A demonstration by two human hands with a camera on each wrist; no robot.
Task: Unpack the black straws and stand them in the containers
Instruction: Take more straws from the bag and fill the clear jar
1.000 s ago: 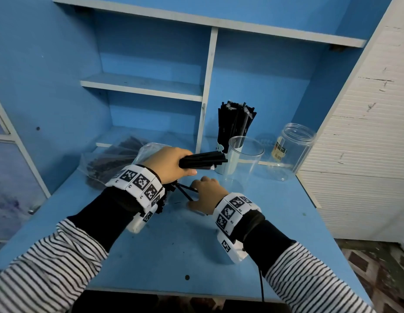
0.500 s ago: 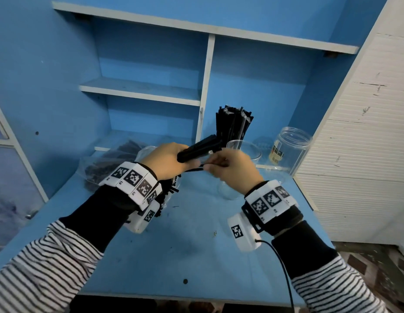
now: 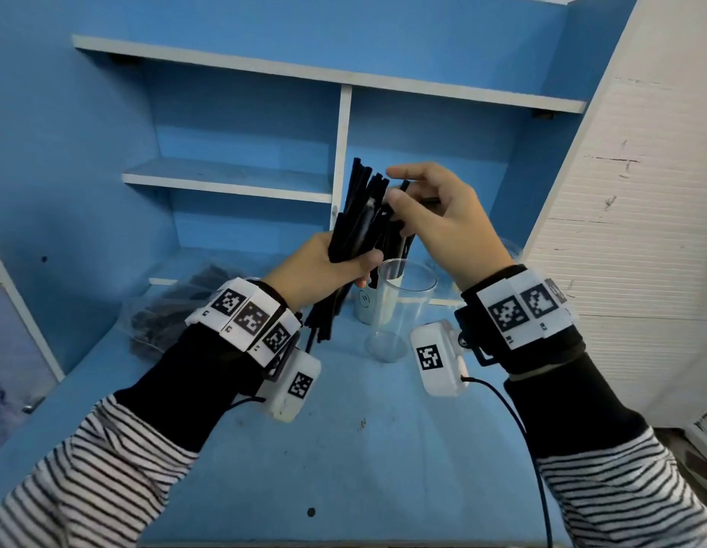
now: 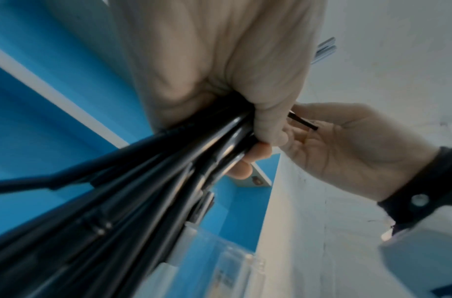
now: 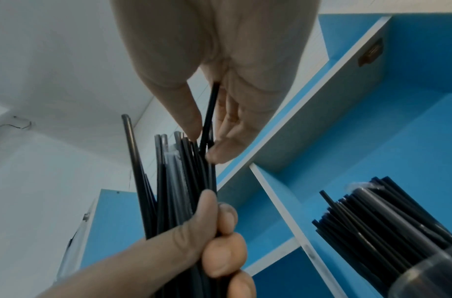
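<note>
Left hand [image 3: 320,270] grips straw bundle [image 3: 360,215]; right hand [image 3: 443,223] pinches one.

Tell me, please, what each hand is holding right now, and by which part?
The left hand grips a bundle of black straws around its middle, upright. The right hand pinches a single straw near the bundle's top ends.

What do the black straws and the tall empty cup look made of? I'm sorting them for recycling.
Black straws: probably plastic, as glossy streaks run along them; some look film-wrapped. Tall cup: clear, thin-walled and colourless, so likely plastic, though glass can't be excluded.
</note>
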